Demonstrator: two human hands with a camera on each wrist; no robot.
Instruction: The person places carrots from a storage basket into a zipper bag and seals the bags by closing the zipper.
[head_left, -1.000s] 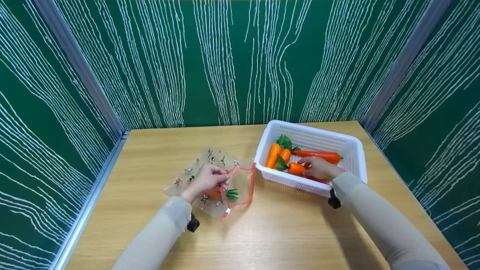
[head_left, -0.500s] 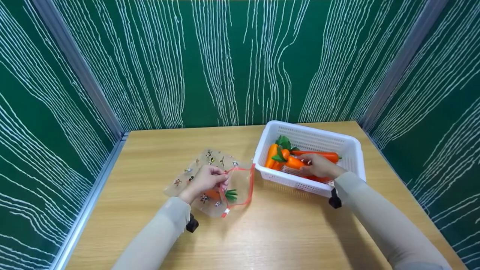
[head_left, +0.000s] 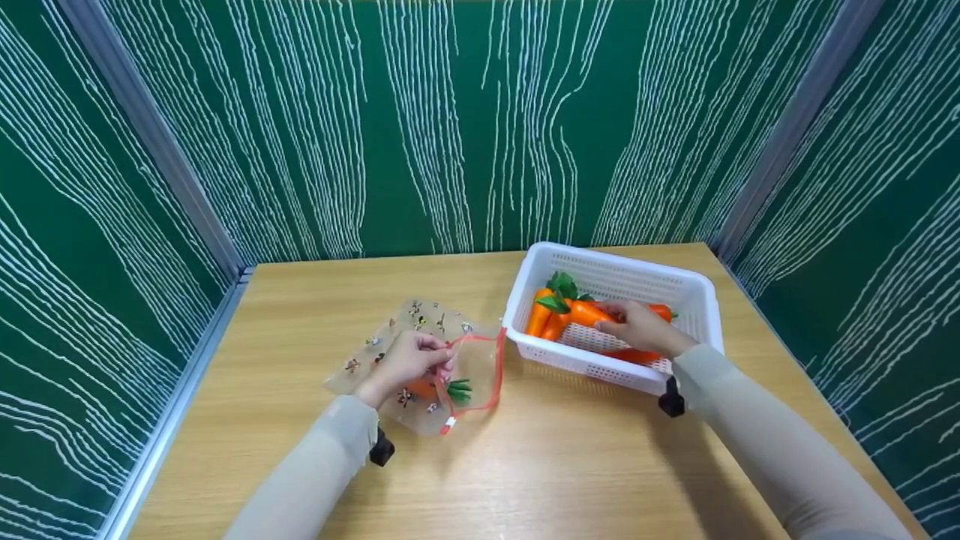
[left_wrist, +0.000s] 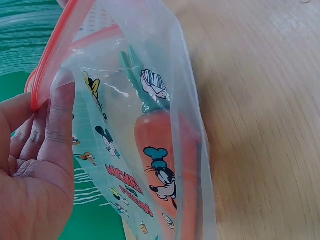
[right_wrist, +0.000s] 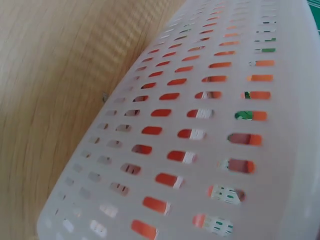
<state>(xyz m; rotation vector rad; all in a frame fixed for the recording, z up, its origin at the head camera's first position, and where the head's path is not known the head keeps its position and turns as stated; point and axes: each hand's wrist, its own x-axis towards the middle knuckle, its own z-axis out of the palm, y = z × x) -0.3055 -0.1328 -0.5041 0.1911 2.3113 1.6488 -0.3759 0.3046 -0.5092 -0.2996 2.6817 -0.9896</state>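
My left hand [head_left: 409,358] pinches the red zip edge of a clear, cartoon-printed zip bag [left_wrist: 107,135], whose mouth faces right. Inside the bag lies an orange carrot [left_wrist: 157,140] with a green top. Over on the right, my right hand [head_left: 641,330] reaches into a white perforated basket [head_left: 600,358]. Its thumb and fingers grip an orange carrot [head_left: 589,313], green leaves pointing left. In the right wrist view the basket wall [right_wrist: 215,145] hides most of the hand and the vegetables; orange and red show through the slots.
Other orange carrots [head_left: 538,315] lie at the basket's left end, near green leaves [head_left: 562,283]. A red-orange vegetable [head_left: 634,355] lies along the front wall, another behind the right hand. Green panels [head_left: 420,127] with white lines border the wooden table [head_left: 540,465].
Within the basket, the right hand has shifted the gripped carrot up and to the left, its leaves moving along. The left hand keeps its hold on the bag. The camera view has shifted slightly.
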